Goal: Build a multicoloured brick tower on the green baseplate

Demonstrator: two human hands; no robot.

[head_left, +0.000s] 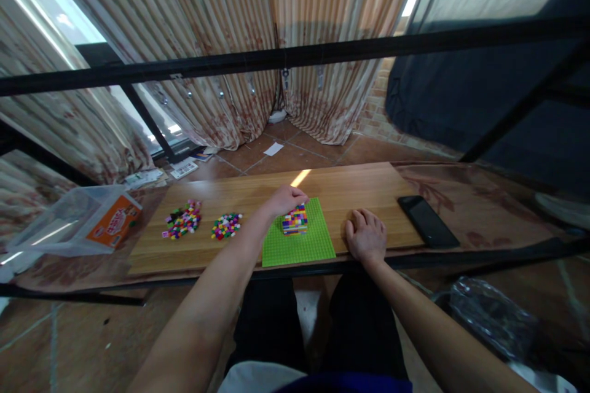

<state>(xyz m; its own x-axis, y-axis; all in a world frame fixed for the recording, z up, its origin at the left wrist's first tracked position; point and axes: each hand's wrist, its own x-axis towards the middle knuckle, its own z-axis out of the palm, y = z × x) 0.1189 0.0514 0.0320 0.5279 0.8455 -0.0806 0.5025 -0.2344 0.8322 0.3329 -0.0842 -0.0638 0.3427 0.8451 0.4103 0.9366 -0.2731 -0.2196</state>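
Note:
A small stack of multicoloured building bricks (pixel 295 222) stands on a green studded baseplate (pixel 320 242). Over its top rear edge is my left hand (pixel 286 199), thumb and fingertips pinched together at the uppermost layer. Whatever sits between those fingertips is too small and hidden to make out. To the right of the baseplate, my right hand (pixel 367 234) rests palm down on the wooden board (pixel 364 187), its fingers loosely spread and slightly bent, holding nothing.
Two piles of loose bricks, a left pile (pixel 184 220) and a nearer pile (pixel 227 226), lie on the board. A clear plastic bin (pixel 69 215) stands at far left. A black phone (pixel 428 221) lies at right. A dark metal rail (pixel 207 64) crosses beyond the board.

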